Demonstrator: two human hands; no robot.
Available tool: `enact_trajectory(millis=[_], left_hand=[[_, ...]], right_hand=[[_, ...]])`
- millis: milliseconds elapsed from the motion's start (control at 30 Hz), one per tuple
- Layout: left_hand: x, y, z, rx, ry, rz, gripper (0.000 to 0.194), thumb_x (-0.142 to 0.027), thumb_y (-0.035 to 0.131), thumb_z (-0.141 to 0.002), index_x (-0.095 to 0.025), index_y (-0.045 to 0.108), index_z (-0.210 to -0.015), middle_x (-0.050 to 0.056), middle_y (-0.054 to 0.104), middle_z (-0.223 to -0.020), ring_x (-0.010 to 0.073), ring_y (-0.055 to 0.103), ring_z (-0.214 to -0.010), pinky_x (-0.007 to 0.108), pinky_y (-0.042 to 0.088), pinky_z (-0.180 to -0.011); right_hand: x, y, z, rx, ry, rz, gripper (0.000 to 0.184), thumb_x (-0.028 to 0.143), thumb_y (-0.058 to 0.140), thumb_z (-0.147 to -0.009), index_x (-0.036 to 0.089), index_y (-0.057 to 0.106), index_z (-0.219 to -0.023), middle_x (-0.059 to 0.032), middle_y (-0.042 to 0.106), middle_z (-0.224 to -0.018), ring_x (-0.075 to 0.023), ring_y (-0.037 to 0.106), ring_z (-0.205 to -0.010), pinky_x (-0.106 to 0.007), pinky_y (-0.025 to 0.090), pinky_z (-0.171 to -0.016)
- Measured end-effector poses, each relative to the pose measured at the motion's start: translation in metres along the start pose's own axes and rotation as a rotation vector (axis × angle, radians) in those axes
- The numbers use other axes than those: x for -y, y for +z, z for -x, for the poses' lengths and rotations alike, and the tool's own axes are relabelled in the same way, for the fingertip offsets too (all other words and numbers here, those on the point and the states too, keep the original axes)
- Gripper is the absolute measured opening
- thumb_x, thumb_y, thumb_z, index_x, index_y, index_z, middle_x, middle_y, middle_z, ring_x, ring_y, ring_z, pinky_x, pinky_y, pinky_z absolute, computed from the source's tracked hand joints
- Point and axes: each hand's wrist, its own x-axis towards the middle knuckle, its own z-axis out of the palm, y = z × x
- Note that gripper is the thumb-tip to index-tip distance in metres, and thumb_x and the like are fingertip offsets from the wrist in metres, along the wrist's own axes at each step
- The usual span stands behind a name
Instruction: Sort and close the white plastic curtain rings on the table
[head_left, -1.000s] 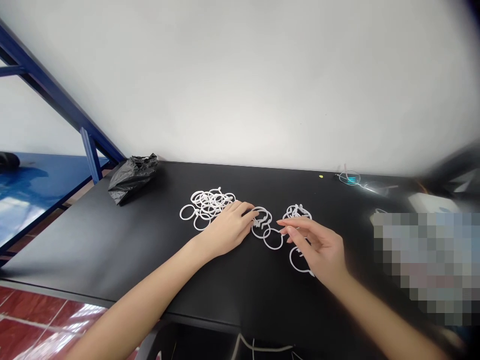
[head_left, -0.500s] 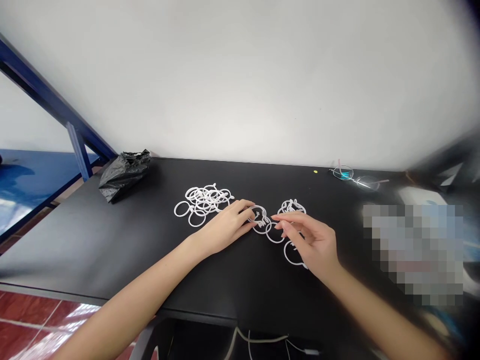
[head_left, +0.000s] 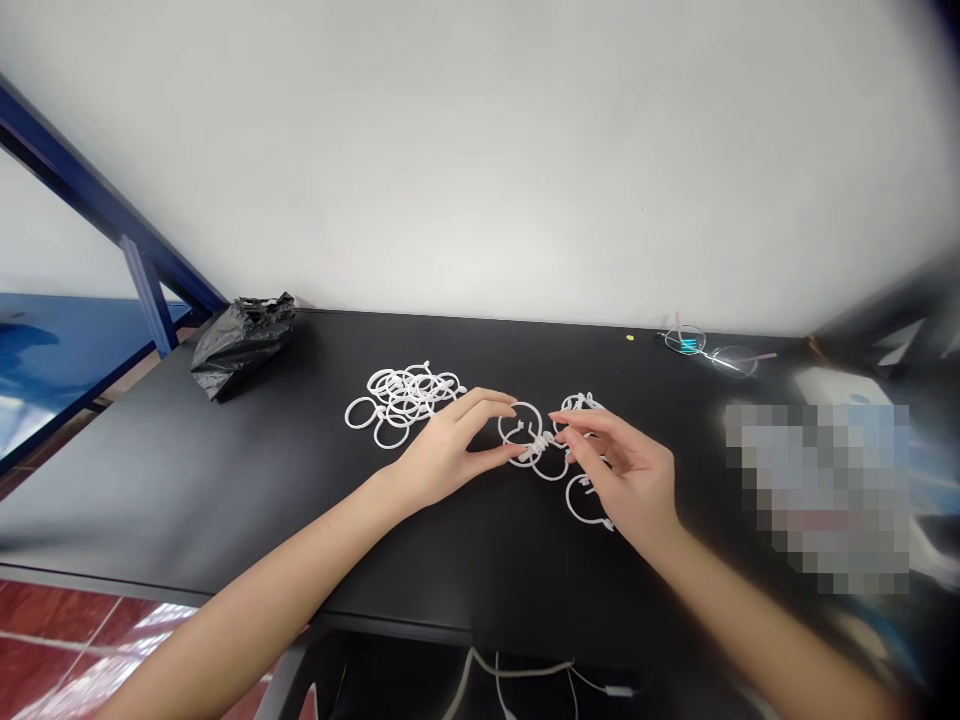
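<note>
A pale wall (head_left: 450, 160) spans the far side, and the black table (head_left: 262, 500) below it is cut off at the right, where the view darkens. At the left edge a blue frame (head_left: 90, 190) and a blue table (head_left: 67, 350) are only partly in view, as is the red floor (head_left: 52, 620) at the near left. A pixelated patch (head_left: 825, 490) hides what lies at the right, covering part of a white object (head_left: 832, 385). The black bag (head_left: 244, 345) stands far left, its contents hidden. The left hand (head_left: 442, 448) is partly open, thumb and forefinger apart, their tips at the left side of the middle rings (head_left: 520, 404); how firmly it holds them cannot be told. The right hand (head_left: 634, 475) is curled, fingertips drawn close together at the right of those rings; whether it pinches one is unclear. The left rings (head_left: 361, 399) lie overlapped just beyond and left of the left hand. The right rings (head_left: 577, 400) are partly covered by the right hand, and the near ring (head_left: 568, 498) lies just left of its palm. Glasses (head_left: 703, 352) lie far right, their lenses faint. Under the table's near edge, cables (head_left: 525, 675) run out of view.
</note>
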Motion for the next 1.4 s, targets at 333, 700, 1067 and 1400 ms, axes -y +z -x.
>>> enact_trajectory(millis=[333,700,1067,1400], left_hand=[[-0.004,-0.001,-0.001,-0.178,0.066,-0.051,0.025,-0.022,0.072,-0.084,-0.018,0.058,-0.104,0.012,0.068,-0.111,0.0203,0.067,-0.103,0.035,0.057,-0.087],[-0.006,-0.007,-0.009,-0.368,0.052,-0.234,0.032,-0.026,0.079,-0.078,-0.017,0.059,-0.101,0.008,0.07,-0.099,0.0127,0.064,-0.071,0.029,0.055,-0.07],[-0.006,-0.006,-0.003,-0.274,0.146,-0.27,0.045,-0.025,0.074,-0.081,-0.022,0.058,-0.124,0.007,0.065,-0.099,0.0179,0.064,-0.084,0.032,0.056,-0.073],[-0.012,0.002,-0.002,-0.259,0.122,-0.152,0.038,-0.026,0.075,-0.08,-0.018,0.06,-0.114,0.008,0.064,-0.097,0.0178,0.064,-0.085,0.03,0.056,-0.074]], right_hand=[[-0.001,0.003,-0.001,0.123,0.076,-0.035,0.029,0.019,0.066,-0.085,0.025,0.067,-0.113,-0.0039,0.071,-0.094,-0.0139,0.064,-0.07,-0.024,0.054,-0.054],[-0.001,0.002,-0.002,0.279,-0.124,0.129,0.014,0.017,0.06,-0.09,0.021,0.073,-0.091,-0.0028,0.068,-0.079,-0.0107,0.056,-0.059,-0.023,0.046,-0.048],[0.001,0.002,-0.002,0.226,-0.318,0.225,0.026,0.012,0.058,-0.086,0.023,0.069,-0.107,-0.0049,0.069,-0.089,-0.0103,0.058,-0.056,-0.022,0.05,-0.043],[0.005,0.006,-0.001,0.032,-0.41,0.138,0.025,0.007,0.068,-0.081,0.025,0.075,-0.097,-0.0038,0.077,-0.087,-0.0193,0.074,-0.075,-0.029,0.064,-0.057]])
